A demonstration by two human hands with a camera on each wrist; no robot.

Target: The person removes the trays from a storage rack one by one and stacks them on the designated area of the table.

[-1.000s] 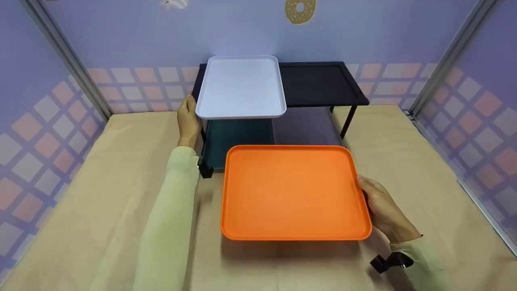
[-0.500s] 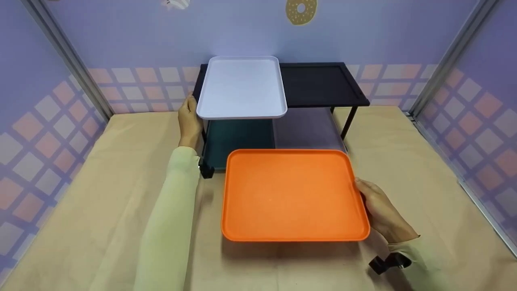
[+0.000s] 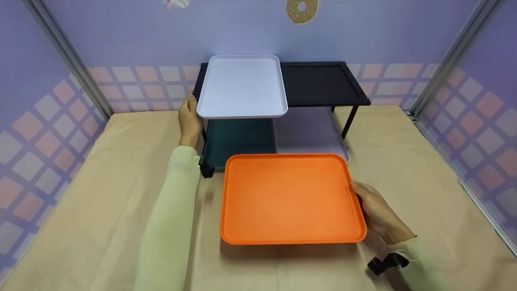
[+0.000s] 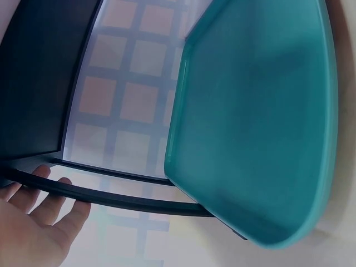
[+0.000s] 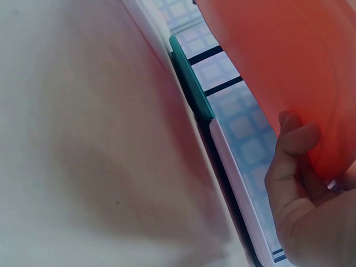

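**Orange tray in your right hand, shelf under your left**

Your right hand (image 3: 377, 212) holds the orange tray (image 3: 291, 198) by its right edge. Your fingers (image 5: 292, 150) curl under the tray, so you are gripping it. The tray is lifted above the tan table (image 3: 101, 194), and you can see its shadow under it. It sits just in front of the black shelf (image 3: 323, 83).

Your left hand (image 3: 190, 117) is at the left end of the black shelf. Your fingers (image 4: 53, 203) are mostly straight and rest against a thin black bar (image 4: 122, 197) of the shelf. They are not curled tight around anything.

A white tray (image 3: 241, 85) lies on the top level of the shelf, on the left side, close to your left hand. On the bottom level there is a teal tray (image 3: 238, 139) on the left. A pale purple tray (image 3: 309, 129) lies just beside it on the right. The front edge of the orange tray covers part of both.

A doughnut picture (image 3: 301, 9) is on the purple wall behind the shelf.
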